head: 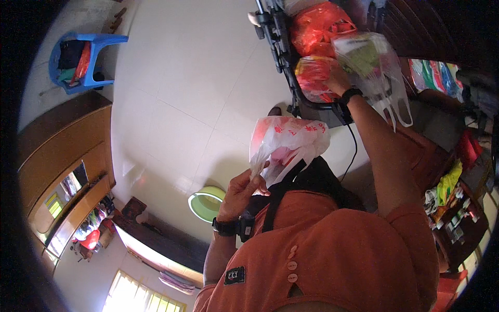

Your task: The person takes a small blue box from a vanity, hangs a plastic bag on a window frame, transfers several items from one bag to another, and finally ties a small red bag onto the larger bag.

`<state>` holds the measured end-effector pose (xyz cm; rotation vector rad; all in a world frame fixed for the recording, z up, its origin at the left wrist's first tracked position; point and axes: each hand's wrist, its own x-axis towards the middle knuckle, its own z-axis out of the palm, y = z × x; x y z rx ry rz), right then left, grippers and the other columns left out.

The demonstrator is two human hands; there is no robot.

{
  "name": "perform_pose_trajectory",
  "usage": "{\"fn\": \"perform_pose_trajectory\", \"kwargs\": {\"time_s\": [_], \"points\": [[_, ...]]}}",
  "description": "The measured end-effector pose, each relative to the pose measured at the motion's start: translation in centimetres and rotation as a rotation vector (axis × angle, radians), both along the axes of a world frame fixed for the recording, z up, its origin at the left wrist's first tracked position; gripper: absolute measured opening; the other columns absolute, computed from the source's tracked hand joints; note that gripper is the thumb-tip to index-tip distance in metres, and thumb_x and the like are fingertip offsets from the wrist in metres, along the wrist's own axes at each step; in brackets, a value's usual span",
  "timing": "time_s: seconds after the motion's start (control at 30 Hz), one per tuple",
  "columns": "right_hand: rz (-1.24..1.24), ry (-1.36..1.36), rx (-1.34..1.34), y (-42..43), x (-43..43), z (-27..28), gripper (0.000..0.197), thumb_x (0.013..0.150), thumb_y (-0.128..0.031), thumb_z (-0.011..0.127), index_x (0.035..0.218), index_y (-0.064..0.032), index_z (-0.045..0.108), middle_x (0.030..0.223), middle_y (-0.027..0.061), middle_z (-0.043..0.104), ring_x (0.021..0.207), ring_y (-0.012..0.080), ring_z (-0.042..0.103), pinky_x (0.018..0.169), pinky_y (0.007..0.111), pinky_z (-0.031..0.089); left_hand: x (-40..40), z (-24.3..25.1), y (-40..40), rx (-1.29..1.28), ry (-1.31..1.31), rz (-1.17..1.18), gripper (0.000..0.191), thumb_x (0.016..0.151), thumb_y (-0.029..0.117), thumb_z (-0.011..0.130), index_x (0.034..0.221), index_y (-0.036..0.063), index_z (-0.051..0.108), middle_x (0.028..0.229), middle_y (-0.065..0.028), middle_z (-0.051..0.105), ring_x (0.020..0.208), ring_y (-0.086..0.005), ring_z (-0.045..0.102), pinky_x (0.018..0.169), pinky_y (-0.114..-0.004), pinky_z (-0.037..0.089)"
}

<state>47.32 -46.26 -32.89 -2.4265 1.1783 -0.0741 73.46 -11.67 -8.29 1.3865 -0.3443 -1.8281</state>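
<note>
In my left hand (pixel 241 191) is the gathered edge of a white plastic carrier bag (pixel 298 130) with red print, pinched between fingers and thumb. Its mouth faces me, and something pink and red shows inside. My right hand (pixel 338 81) reaches out to a red and yellow plastic bag (pixel 315 74). The fingertips there are partly hidden, so a grip cannot be made out. Beside that hand, a translucent carrier bag (pixel 362 58) with greenish contents hangs its handles loosely. A larger red plastic bag (pixel 317 25) lies beyond. These bags rest against a black tubular frame (pixel 286 58).
A black cable (pixel 354 148) hangs from the frame. On the pale tiled floor (pixel 187 85) stands a green plastic basin (pixel 208 202), left of my left hand. A blue plastic chair (pixel 99 38) holding items is at far left, near a wooden cabinet (pixel 70 136). At right is a cluttered dark table (pixel 473 230).
</note>
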Motion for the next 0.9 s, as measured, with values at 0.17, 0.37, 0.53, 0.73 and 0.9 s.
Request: {"fn": "perform_pose_trajectory", "kwargs": {"time_s": [0.17,0.37,0.53,0.73,0.9], "points": [[0.177,0.391,0.058,-1.0,1.5,1.9,0.047,0.087,-0.025,0.068,0.128,-0.0034,0.059,0.124,0.0197,0.063,0.115,0.0374,0.059,0.100,0.042,0.046,2.2,-1.4,-0.1,-0.021,0.001,-0.028,0.041,0.106,0.025,0.049,0.139,0.0008,0.053,0.085,-0.0018,0.061,0.080,-0.0111,0.061,0.077,-0.028,0.052],[-0.439,-0.207,0.303,-0.7,0.9,12.3,0.029,0.091,-0.017,0.066,0.114,0.0004,0.066,0.103,0.0131,0.070,0.096,0.0258,0.065,0.088,0.037,0.051,1.3,-1.9,-1.5,-0.088,0.003,-0.142,0.042,0.107,0.027,0.047,0.141,0.0024,0.050,0.087,-0.0014,0.060,0.083,-0.0108,0.058,0.079,-0.028,0.050],[-0.622,-0.761,0.370,3.7,-0.3,20.9,0.021,0.093,0.000,0.061,0.112,0.0014,0.068,0.109,0.0068,0.067,0.097,0.0156,0.063,0.089,0.027,0.050,-1.1,-0.8,-3.2,-0.053,0.012,-0.218,0.038,0.108,0.022,0.042,0.141,0.0025,0.043,0.086,-0.0016,0.059,0.083,-0.0113,0.057,0.079,-0.028,0.049],[-0.639,-1.417,0.586,10.0,-7.4,29.2,0.040,0.094,-0.002,0.060,0.133,0.0016,0.055,0.129,0.0120,0.061,0.110,0.0249,0.065,0.094,0.035,0.054,-5.1,-0.2,-4.3,-0.094,-0.008,-0.355,0.026,0.108,0.022,0.039,0.121,0.0013,0.049,0.085,-0.0066,0.059,0.068,-0.0165,0.061,0.066,-0.029,0.054],[-0.771,-1.690,0.781,19.4,-16.5,26.3,0.042,0.096,-0.010,0.058,0.136,0.0009,0.048,0.132,0.0116,0.059,0.116,0.0234,0.060,0.100,0.043,0.051,-11.1,3.7,-6.0,-0.065,-0.007,-0.209,0.031,0.109,0.027,0.035,0.134,0.0092,0.033,0.078,-0.0061,0.056,0.060,-0.0167,0.058,0.053,-0.032,0.056]]}}
